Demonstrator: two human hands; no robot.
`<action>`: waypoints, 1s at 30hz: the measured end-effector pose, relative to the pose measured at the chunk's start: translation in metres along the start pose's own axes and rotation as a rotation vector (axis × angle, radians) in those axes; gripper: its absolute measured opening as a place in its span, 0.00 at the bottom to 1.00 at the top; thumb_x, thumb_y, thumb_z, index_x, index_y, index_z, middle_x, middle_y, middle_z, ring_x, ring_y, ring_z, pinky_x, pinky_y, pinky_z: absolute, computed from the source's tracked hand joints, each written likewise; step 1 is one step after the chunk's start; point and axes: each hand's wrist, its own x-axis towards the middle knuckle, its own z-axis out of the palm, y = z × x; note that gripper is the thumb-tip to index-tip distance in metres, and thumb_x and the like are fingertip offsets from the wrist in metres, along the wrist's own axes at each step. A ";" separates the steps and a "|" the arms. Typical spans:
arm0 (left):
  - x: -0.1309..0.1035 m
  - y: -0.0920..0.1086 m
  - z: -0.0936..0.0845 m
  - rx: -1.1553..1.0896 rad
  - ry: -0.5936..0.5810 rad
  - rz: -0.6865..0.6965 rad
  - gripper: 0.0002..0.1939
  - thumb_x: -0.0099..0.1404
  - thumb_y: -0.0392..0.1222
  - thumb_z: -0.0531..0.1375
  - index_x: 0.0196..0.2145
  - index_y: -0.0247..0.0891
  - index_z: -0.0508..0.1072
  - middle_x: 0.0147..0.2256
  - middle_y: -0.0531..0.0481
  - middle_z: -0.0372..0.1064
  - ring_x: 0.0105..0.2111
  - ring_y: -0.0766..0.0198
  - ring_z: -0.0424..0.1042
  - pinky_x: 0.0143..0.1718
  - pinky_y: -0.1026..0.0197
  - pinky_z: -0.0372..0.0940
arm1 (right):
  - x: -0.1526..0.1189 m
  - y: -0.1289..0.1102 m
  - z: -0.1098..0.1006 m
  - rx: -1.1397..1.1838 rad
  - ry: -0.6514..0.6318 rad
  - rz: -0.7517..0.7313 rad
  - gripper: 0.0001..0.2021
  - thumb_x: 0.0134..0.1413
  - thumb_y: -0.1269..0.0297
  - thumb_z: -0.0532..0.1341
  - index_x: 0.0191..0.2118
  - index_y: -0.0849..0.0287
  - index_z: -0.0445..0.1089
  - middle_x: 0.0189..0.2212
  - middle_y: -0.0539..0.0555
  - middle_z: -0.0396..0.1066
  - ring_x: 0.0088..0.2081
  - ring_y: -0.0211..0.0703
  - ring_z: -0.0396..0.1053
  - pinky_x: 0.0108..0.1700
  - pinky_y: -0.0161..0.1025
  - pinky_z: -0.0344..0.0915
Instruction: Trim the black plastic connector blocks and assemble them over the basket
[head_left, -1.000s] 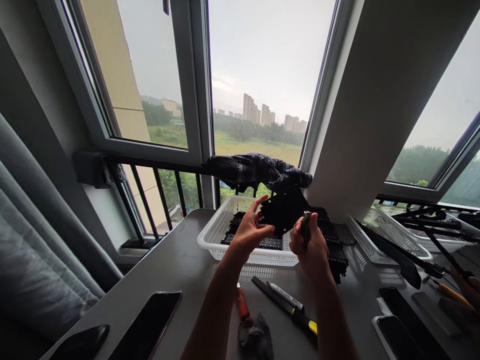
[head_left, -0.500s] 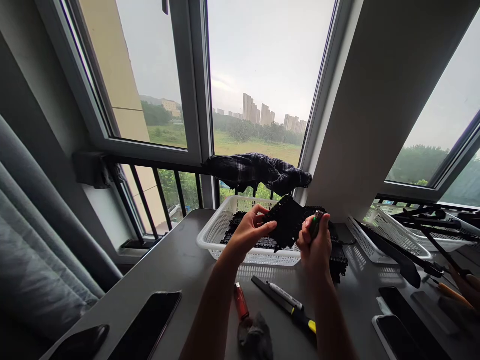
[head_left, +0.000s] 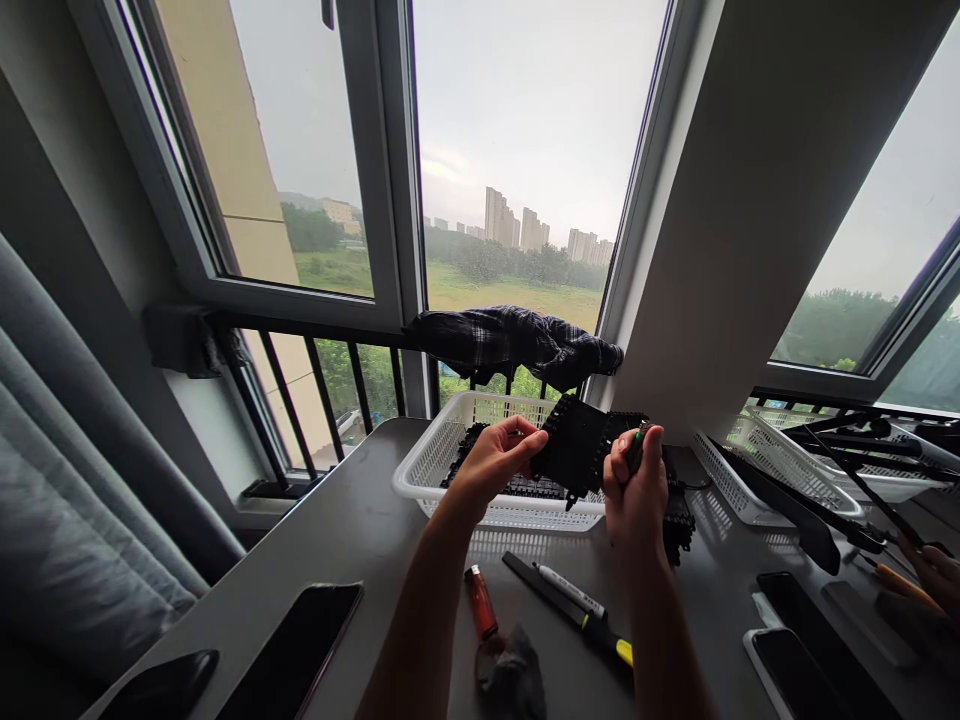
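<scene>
Bare hands [head_left: 491, 462], bare wrists [head_left: 463, 508] and slender, tapering forearms [head_left: 420, 605], uncovered along their whole visible length

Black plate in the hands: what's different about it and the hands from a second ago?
The black plate has turned and sunk a little. The right hand, holding a green lighter, has shifted right. The left hand has drawn its thumb and fingers together on the plate's edge. The white basket and marker stayed put.

No text, brand, number or sign can be read. Dark print can be seen on the white marker [head_left: 571, 591], at lower centre of the frame, but its characters cannot be made out.
</scene>
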 end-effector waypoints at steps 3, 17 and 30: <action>-0.004 0.003 -0.004 -0.037 -0.066 -0.055 0.23 0.50 0.48 0.70 0.40 0.35 0.69 0.21 0.57 0.66 0.22 0.69 0.66 0.26 0.67 0.60 | 0.002 0.000 -0.001 0.006 0.024 -0.032 0.26 0.51 0.38 0.60 0.24 0.58 0.60 0.17 0.42 0.51 0.16 0.28 0.44 0.16 0.31 0.39; -0.004 -0.002 -0.001 -0.007 -0.180 0.055 0.24 0.56 0.50 0.66 0.47 0.35 0.73 0.28 0.49 0.73 0.32 0.57 0.73 0.33 0.61 0.67 | 0.006 0.010 -0.005 -0.180 -0.040 0.004 0.27 0.49 0.35 0.60 0.24 0.58 0.61 0.15 0.42 0.50 0.17 0.29 0.44 0.18 0.30 0.41; -0.003 0.000 -0.007 0.113 -0.158 0.028 0.14 0.55 0.49 0.65 0.31 0.34 0.76 0.24 0.50 0.70 0.25 0.64 0.68 0.25 0.65 0.59 | 0.010 0.016 -0.006 -0.290 -0.096 -0.057 0.26 0.51 0.37 0.59 0.23 0.58 0.61 0.15 0.42 0.48 0.18 0.30 0.44 0.19 0.30 0.44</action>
